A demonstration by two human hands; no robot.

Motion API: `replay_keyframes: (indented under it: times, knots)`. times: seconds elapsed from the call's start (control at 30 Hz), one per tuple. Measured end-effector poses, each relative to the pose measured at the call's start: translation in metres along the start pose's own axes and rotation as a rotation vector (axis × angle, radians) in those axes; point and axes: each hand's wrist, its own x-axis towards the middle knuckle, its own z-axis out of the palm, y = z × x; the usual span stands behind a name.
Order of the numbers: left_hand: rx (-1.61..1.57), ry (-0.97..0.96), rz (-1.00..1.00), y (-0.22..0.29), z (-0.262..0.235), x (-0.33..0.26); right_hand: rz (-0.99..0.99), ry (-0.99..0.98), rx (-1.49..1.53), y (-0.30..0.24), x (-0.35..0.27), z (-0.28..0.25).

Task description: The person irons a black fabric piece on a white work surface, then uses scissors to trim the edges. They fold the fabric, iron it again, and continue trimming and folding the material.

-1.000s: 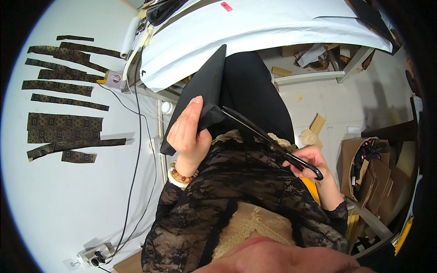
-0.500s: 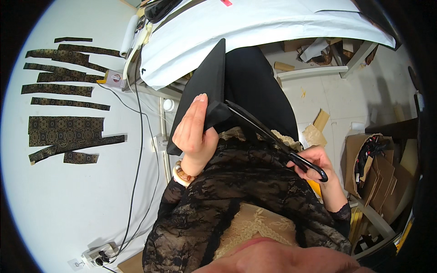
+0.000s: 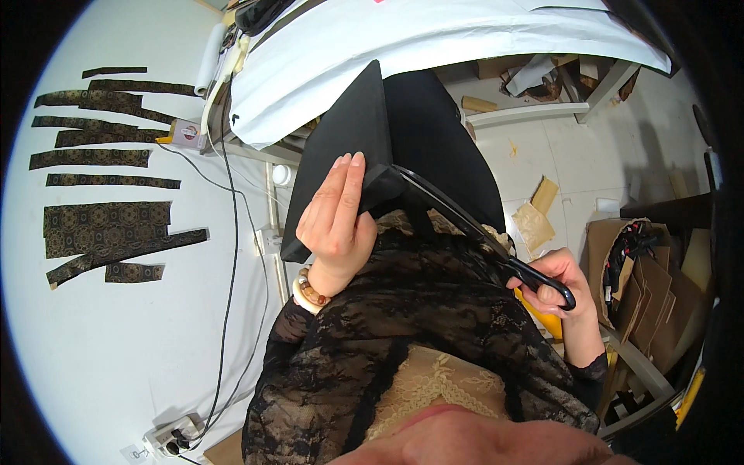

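My left hand [image 3: 333,221] holds a flat black panel [image 3: 347,116] with thick edges, tilted over my lap. Its fingers lie along the panel's face near the right edge; the thumb is partly out of sight. In my right hand [image 3: 559,277] are long scissors [image 3: 453,213] with black handles, the fingers through the loops. The blades point up and left, and their tips reach the panel's lower right corner, where a small black flap [image 3: 381,184] shows. Whether the blades are cutting into it cannot be made out.
A table with white paper [image 3: 333,70] stands ahead. On the left white surface lie several patterned dark strips [image 3: 101,229], and black cables [image 3: 234,194] run past it. At right are a cardboard box [image 3: 601,256] with scraps and brown paper scraps [image 3: 535,225] on the floor.
My right hand has moved slightly right with the scissors, whose blades have shifted with it. The fingers of my left hand lie a little straighter on the panel.
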Motion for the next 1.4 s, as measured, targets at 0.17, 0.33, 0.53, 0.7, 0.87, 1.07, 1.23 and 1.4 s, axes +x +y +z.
replay_keyframes:
  times: [0.17,0.33,0.53,0.7,0.87,1.07,1.23,1.4]
  knots:
    - [-0.005,-0.01,0.02,-0.001,0.0,0.001,0.018,0.043,-0.045,-0.002,-0.003,-0.004]
    - [-0.007,-0.011,0.024,-0.002,0.0,0.0,0.023,0.053,-0.037,-0.001,-0.003,-0.003]
    - [-0.009,-0.01,0.019,-0.002,-0.001,0.0,0.003,0.034,-0.037,0.003,-0.003,-0.006]
    - [-0.016,-0.004,0.01,-0.001,-0.001,0.001,-0.012,0.024,-0.045,0.002,-0.001,-0.004]
    - [-0.01,-0.002,0.004,-0.001,-0.002,0.001,-0.02,0.029,-0.073,0.004,0.0,-0.004]
    - [-0.016,0.022,0.014,-0.002,-0.002,-0.001,-0.019,0.037,-0.094,0.01,-0.002,-0.007]
    - [0.021,0.046,-0.056,-0.011,-0.013,0.004,-0.093,0.019,-0.13,0.0,-0.013,-0.012]
    - [-0.008,-0.006,-0.01,-0.034,-0.047,0.052,-0.445,0.419,-0.85,-0.039,0.03,-0.026]
